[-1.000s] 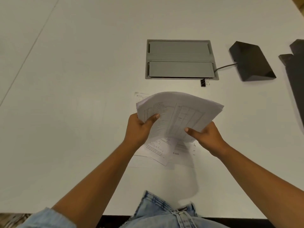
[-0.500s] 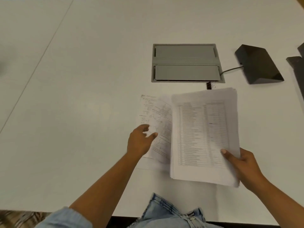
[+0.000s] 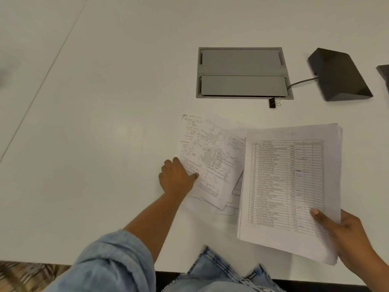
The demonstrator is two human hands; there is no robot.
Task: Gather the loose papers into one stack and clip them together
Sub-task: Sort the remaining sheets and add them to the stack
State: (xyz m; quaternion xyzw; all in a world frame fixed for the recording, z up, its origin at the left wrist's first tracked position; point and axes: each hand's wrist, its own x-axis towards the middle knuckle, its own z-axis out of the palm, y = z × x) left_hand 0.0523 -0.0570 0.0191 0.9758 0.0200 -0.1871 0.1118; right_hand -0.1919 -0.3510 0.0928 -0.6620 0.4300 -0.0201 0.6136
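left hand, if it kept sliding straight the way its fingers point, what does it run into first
The left hand points up and to the right, already touching the loose sheet with chemistry diagrams. Going on, it would ride across that sheet; the binder clip lies farther along, roughly in line.

Table [image 3: 94,123]: bare from 9 to 11 o'clock. Obstacles at 1 o'clock: grey floor box [image 3: 242,72], black wedge [image 3: 339,74], binder clip [image 3: 273,102].

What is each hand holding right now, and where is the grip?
The right hand holds the gathered stack of papers by its near right corner, thumb on top. The left hand grips nothing; it rests on the left edge of the loose sheets on the table.
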